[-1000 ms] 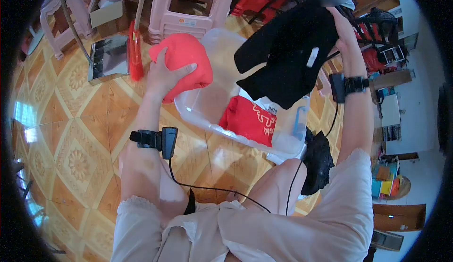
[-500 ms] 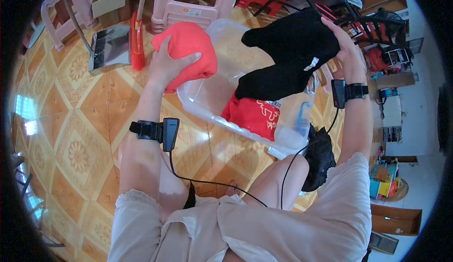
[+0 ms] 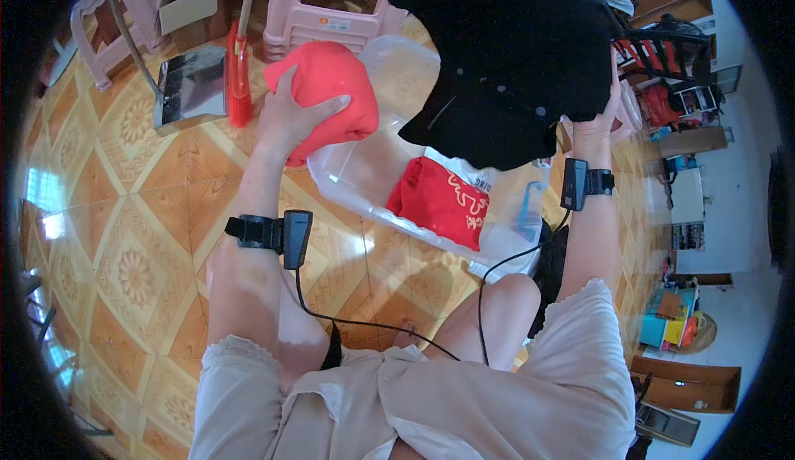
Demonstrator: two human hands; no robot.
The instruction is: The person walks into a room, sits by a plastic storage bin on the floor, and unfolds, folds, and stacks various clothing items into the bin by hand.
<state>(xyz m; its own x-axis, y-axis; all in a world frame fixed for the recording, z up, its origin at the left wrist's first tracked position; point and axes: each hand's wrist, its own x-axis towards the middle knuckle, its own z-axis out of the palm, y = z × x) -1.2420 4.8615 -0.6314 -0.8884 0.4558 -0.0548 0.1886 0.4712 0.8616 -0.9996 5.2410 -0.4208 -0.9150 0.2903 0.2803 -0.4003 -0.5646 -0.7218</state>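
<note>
My left hand [image 3: 290, 116] grips a coral-red folded garment [image 3: 335, 83] over the left rim of a clear plastic bin [image 3: 344, 191]. Its thumb lies across the cloth while the other fingers are partly hidden. Raised above the bin's right side, my right hand [image 3: 603, 116] is closed on a black garment [image 3: 505, 71] that hangs spread out, with small pale spots on it. The cloth hides most of those fingers. Inside the bin lies a red folded garment [image 3: 435, 199] with white print, beside white cloth with dark letters [image 3: 483, 178].
Pink stacked plastic stools [image 3: 331, 29] stand behind the bin. To the left are a dustpan [image 3: 192, 87], a red broom [image 3: 238, 87] and a cardboard box [image 3: 192, 14]. A black item [image 3: 553, 265] lies by my right knee. Cables run from both wrist devices across my lap.
The black garment has swung up and opened out wider, uncovering more of the red folded garment in the bin. My right forearm has shifted inward; my left hand has barely moved.
</note>
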